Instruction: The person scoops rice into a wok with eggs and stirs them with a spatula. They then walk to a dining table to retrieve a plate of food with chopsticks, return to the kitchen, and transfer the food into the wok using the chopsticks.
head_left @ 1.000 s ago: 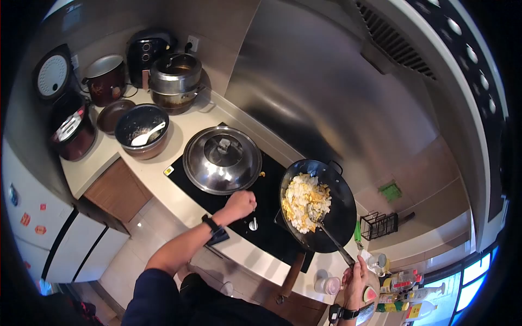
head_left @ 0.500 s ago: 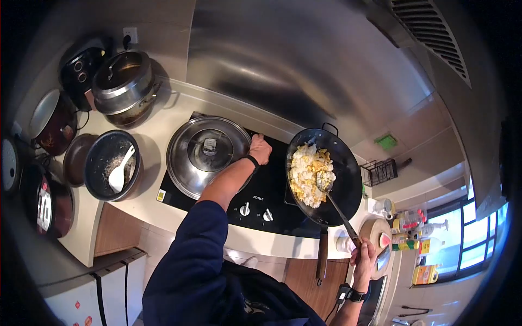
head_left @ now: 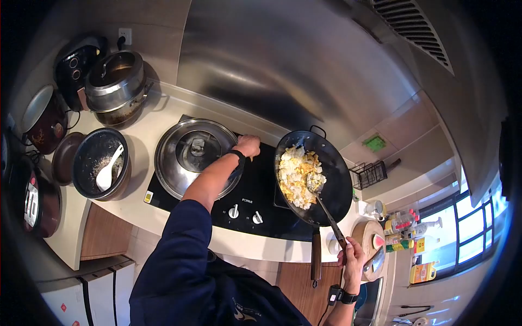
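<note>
My left hand (head_left: 249,145) is closed, its fingers curled down at the right edge of a lidded pan on the left burner; what they grip there is hidden. The pan's steel and glass lid (head_left: 176,142) is in place. My right hand (head_left: 352,254) is wrapped round the dark handle of a cooking spoon (head_left: 329,217). The spoon's head rests in fried rice with egg (head_left: 296,176), heaped on the left side of a black wok (head_left: 340,182). The wok sits on the right burner, its long wooden handle (head_left: 316,255) pointing toward me.
A rice pot (head_left: 81,182) with a white rice paddle (head_left: 107,171) stands left of the black cooktop (head_left: 228,216). A steel pot (head_left: 114,89) is behind it. At the right are a round cutting board (head_left: 365,233), a wire rack (head_left: 370,175) and several bottles (head_left: 402,221).
The whole view has shifted slightly left. My left hand stays at the pan's edge, tilted a little more downward. My right hand still holds the spoon, its head still in the rice.
</note>
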### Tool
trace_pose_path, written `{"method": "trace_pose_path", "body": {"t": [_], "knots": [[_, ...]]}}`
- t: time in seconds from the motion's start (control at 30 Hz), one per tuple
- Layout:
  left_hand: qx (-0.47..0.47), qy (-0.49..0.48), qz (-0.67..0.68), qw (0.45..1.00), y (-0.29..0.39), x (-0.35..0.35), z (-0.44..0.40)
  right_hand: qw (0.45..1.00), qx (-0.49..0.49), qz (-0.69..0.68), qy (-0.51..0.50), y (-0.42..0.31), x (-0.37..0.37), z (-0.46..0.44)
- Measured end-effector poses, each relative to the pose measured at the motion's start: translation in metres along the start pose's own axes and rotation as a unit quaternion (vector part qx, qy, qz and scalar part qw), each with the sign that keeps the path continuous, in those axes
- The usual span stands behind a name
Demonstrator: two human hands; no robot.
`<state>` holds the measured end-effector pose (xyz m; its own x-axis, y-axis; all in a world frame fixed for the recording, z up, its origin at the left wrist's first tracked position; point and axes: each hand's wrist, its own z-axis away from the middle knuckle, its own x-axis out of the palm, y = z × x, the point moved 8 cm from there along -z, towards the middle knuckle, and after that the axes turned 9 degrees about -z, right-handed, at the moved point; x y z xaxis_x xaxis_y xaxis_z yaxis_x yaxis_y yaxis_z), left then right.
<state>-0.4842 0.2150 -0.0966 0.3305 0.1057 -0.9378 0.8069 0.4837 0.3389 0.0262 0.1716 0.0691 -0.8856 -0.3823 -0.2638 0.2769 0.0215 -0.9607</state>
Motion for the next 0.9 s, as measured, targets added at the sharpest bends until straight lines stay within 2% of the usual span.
{"method": "trace_pose_path", "body": {"t": [0.13,0.2,0.23,0.3,0.33,0.4,0.43,0.5,0.57,0.63,0.7,0.77,0.8,0.87,0.9], "knots": [[-0.013,0.074,0.088,0.993,0.001,-0.059,0.001,1.0,0.004,0.001,0.008,-0.004,0.001,0.003],[-0.003,0.188,0.136,0.973,0.009,-0.106,0.01,1.0,-0.009,-0.006,0.01,-0.005,-0.001,0.002],[-0.001,0.188,0.133,0.973,0.016,-0.118,0.012,1.0,-0.01,-0.01,0.011,-0.004,-0.003,-0.001],[0.165,0.206,0.269,0.926,0.054,-0.142,0.021,0.999,-0.047,-0.02,0.009,-0.005,-0.007,-0.008],[0.167,0.205,0.268,0.927,0.066,-0.147,0.026,0.996,-0.072,-0.054,0.001,-0.006,-0.008,-0.013],[0.22,0.182,0.381,0.879,0.092,-0.156,0.042,0.991,-0.092,-0.091,0.016,-0.013,-0.01,-0.018],[0.221,0.183,0.379,0.88,0.094,-0.16,0.049,0.985,-0.11,-0.126,0.03,-0.018,-0.012,-0.021],[0.194,0.24,0.438,0.844,0.072,-0.17,0.067,0.981,-0.119,-0.147,0.029,-0.019,-0.014,-0.029],[0.104,0.31,0.314,0.892,0.032,-0.172,0.088,0.977,-0.133,-0.164,0.04,-0.019,-0.017,-0.036],[-0.003,0.352,0.047,0.935,-0.008,-0.17,0.115,0.976,-0.138,-0.166,0.03,-0.013,-0.019,-0.045],[-0.113,0.318,-0.1,0.936,-0.036,-0.165,0.146,0.974,-0.124,-0.182,0.043,-0.008,-0.02,-0.052],[-0.165,0.235,-0.147,0.947,-0.059,-0.145,0.159,0.977,-0.109,-0.177,0.04,-0.003,-0.019,-0.058],[-0.168,0.236,-0.15,0.945,-0.066,-0.139,0.162,0.978,-0.101,-0.175,0.044,-0.002,-0.018,-0.059],[-0.183,0.156,-0.146,0.959,-0.082,-0.118,0.16,0.979,-0.094,-0.174,0.044,-0.004,-0.015,-0.061],[-0.185,0.158,-0.148,0.959,-0.086,-0.117,0.162,0.982,-0.09,-0.158,0.055,-0.006,-0.015,-0.061]]}}
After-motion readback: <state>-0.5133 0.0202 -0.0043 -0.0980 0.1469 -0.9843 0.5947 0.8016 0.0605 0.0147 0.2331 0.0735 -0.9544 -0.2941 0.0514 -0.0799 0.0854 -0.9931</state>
